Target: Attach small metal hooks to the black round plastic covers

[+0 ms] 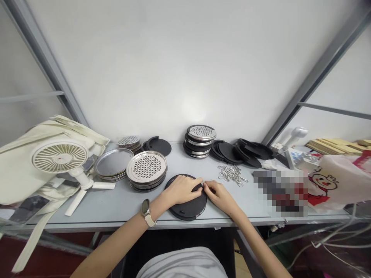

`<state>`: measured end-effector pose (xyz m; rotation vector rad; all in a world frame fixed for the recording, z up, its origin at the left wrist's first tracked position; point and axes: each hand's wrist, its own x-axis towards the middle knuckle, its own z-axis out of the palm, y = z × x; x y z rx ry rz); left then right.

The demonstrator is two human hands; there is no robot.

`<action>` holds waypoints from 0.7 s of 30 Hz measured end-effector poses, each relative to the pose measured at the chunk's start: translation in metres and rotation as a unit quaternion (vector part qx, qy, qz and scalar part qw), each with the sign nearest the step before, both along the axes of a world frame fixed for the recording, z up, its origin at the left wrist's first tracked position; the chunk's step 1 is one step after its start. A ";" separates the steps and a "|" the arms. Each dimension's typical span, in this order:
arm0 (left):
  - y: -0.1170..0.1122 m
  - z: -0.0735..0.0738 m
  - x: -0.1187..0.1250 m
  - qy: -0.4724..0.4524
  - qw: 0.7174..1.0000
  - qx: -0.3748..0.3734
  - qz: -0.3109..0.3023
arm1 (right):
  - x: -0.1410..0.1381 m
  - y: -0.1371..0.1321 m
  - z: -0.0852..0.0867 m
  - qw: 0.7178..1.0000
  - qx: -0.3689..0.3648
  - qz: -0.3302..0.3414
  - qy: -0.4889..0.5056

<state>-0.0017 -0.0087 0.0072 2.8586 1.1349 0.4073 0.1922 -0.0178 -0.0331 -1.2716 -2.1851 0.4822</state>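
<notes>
A round black disc (pixel 188 206) lies flat on the grey table (pixel 121 200) near its front edge. My left hand (pixel 181 189), with a watch on the wrist, rests on top of the disc, fingers curled at its right rim. My right hand (pixel 218 195) meets it there, fingertips pinched at the disc's edge on something too small to make out. A heap of small metal wire clips (pixel 232 173) lies just behind my right hand.
A stack of perforated steel discs (pixel 147 170) and plain steel plates (pixel 113 164) sit left of the disc. Further back stand more stacks (pixel 199 141) and black rings (pixel 243 151). A white fan (pixel 60 158) on a cloth bag is at left; a plastic bag (pixel 333 181) at right.
</notes>
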 end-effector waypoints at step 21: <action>-0.003 0.002 0.001 0.006 1.000 -0.009 0.008 | 0.000 -0.001 0.001 1.000 0.001 -0.007 -0.004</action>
